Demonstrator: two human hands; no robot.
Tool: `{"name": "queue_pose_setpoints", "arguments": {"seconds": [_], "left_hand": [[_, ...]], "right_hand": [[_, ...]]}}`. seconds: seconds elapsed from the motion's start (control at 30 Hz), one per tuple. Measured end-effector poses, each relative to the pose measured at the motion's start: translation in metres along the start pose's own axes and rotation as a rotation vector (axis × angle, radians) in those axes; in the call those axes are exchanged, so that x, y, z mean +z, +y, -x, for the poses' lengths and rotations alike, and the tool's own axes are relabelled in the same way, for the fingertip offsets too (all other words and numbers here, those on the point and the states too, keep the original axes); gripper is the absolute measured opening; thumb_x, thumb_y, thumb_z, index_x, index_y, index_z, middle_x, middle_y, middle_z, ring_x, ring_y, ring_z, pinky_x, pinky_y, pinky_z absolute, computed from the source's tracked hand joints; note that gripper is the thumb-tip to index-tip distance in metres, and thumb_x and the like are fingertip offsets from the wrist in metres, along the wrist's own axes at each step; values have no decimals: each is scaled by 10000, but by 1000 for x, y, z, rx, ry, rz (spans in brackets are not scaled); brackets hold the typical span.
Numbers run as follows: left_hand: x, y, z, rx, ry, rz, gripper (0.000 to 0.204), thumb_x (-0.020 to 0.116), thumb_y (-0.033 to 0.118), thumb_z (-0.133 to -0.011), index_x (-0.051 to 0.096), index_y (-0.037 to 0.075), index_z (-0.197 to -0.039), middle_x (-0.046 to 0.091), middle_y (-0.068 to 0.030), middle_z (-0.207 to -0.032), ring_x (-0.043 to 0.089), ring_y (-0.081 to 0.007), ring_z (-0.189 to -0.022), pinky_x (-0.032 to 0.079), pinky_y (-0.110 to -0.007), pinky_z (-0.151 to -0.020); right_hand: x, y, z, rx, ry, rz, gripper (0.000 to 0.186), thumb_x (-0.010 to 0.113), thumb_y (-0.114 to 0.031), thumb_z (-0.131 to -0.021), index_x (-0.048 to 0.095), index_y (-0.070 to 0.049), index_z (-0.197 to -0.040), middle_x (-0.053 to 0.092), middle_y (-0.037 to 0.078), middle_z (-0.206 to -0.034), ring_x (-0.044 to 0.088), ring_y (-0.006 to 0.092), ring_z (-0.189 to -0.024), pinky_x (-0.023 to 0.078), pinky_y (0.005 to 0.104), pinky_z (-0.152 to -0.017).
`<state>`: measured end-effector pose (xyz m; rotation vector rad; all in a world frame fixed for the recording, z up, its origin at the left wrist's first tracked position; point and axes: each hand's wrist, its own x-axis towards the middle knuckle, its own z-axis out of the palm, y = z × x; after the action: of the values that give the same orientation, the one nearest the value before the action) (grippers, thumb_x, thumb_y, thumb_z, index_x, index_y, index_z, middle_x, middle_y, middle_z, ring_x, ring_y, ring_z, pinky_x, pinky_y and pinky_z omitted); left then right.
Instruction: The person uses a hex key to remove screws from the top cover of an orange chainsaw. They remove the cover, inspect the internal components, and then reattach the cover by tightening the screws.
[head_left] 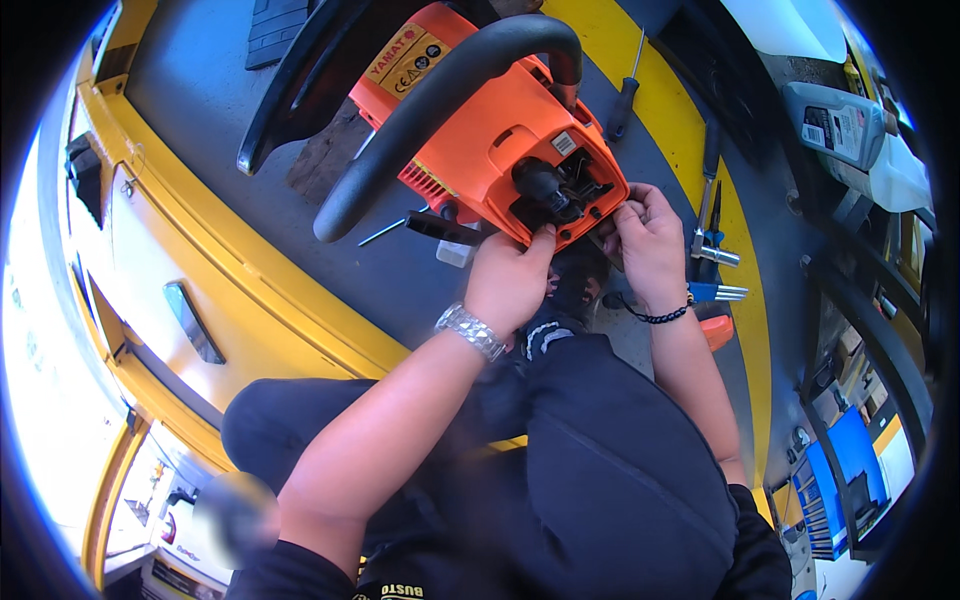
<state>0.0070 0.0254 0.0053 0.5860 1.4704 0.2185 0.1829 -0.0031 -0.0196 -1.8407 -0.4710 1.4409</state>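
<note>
An orange chainsaw (470, 150) with a black curved front handle (440, 100) lies tilted in front of me. Its near end is uncovered, showing a round black part (540, 183) in the opening. My left hand (510, 275) grips the lower edge of the housing, thumb on top and fingers curled underneath. At the lower right corner of the housing, my right hand (650, 240) is closed in a pinch. Whatever lies between its fingertips is hidden.
To the right lie a screwdriver (625, 105), a socket tool (715, 252), blue-handled tools (718, 292) and an orange piece (715, 332). Bottles (835, 125) stand on a black rack further right. A yellow cabinet (220, 250) borders the left side.
</note>
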Motion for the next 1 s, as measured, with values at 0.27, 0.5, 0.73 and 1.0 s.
{"name": "queue_pose_setpoints", "arguments": {"seconds": [0.27,0.5,0.73,1.0], "left_hand": [[-4,-10,-6,31,-16,-68,409,627,341,-1012,709,-26,-849,683,-103,-656,692,-232,-598,544,-385,-626],[-5,-19,-11,82,-37,-100,422,600,359,-1010,712,-21,-864,693,-195,-690,706,-370,-686,544,-445,-683],[-2,-26,-15,138,-31,-99,393,595,357,-998,727,-13,-969,708,-270,-842,681,-474,-868,546,-490,-772],[-3,-21,-11,127,-30,-100,386,599,355,-995,732,-6,-1019,720,-277,-908,684,-469,-926,549,-487,-813]], "right_hand": [[-16,13,-5,-104,-167,-62,231,518,-69,-1089,489,28,-1296,670,55,-988,646,85,-824,525,219,-672],[-15,10,-2,-100,-195,-70,229,512,-59,-1090,467,-9,-1309,673,45,-1016,646,84,-824,532,212,-702],[-22,17,-11,-159,-186,10,240,534,-77,-1090,470,-19,-1313,677,42,-1044,629,68,-805,524,217,-696],[-32,19,-16,-134,-237,53,255,574,-133,-1089,588,5,-1303,647,7,-1007,563,51,-760,479,210,-669]]}}
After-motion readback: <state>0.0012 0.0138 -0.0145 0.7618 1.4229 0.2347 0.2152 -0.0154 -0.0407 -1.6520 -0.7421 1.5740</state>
